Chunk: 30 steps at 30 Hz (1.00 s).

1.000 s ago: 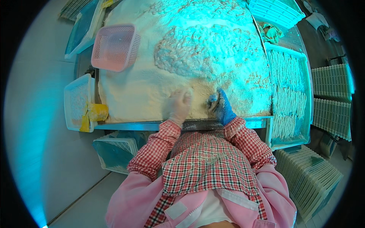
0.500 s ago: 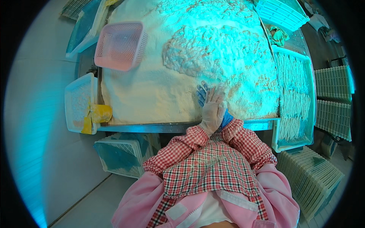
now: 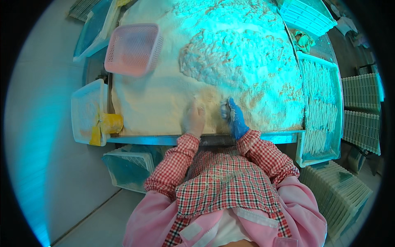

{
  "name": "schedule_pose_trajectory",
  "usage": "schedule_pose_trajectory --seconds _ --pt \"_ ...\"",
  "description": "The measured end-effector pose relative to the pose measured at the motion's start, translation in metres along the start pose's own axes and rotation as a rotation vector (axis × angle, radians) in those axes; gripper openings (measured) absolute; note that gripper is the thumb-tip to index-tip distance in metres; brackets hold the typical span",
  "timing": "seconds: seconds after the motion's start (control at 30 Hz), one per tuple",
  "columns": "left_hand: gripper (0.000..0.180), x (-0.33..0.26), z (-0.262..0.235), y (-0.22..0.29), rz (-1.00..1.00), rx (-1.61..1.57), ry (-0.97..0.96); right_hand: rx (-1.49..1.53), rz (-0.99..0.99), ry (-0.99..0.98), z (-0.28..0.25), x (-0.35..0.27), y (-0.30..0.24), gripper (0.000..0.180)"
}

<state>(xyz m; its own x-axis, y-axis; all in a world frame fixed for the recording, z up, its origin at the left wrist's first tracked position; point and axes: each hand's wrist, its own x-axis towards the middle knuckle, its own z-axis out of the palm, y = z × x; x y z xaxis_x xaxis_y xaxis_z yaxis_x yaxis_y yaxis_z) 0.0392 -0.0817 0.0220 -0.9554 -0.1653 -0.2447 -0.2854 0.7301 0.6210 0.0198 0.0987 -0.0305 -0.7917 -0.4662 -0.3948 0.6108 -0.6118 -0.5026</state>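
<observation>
White crumbs [image 3: 164, 103] covered the table [image 3: 263, 136] in a coarse, powdery bed, heaped higher toward the far middle. The left hand [image 3: 194, 118], in a pale glove, lay flat on them near the front edge, fingers spread and pointing away. Just beside it the right hand [image 3: 234, 117], blue-gloved, pinched a small crumb-coated piece [image 3: 224, 110]; its long axis could not be told. A pink basket [image 3: 132, 48] sat far left, and a tray [image 3: 319, 103] of long coated strips lay lengthwise at right.
</observation>
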Motion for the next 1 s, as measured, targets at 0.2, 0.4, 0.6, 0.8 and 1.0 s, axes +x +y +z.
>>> schedule_pose_trajectory --seconds 0.2,0.4,0.6,0.8,1.0 --pt "0.055 -0.016 0.051 0.038 0.453 0.002 0.337 0.479 -0.391 -0.055 0.054 -0.009 0.048 0.057" --pt "0.058 0.008 0.031 0.037 0.529 0.069 0.206 0.451 0.122 0.006 0.039 -0.022 0.001 0.051" --pt "0.052 -0.001 0.003 0.006 0.081 0.384 0.013 0.159 0.020 -0.007 0.012 -0.010 -0.009 0.038" --pt "0.051 -0.005 -0.005 0.008 -0.142 -0.198 0.047 0.327 0.028 -0.215 -0.009 0.003 -0.008 0.042" --pt "0.040 -0.009 0.025 0.028 0.189 -0.373 0.562 0.612 0.003 0.049 0.042 -0.007 -0.025 0.058"
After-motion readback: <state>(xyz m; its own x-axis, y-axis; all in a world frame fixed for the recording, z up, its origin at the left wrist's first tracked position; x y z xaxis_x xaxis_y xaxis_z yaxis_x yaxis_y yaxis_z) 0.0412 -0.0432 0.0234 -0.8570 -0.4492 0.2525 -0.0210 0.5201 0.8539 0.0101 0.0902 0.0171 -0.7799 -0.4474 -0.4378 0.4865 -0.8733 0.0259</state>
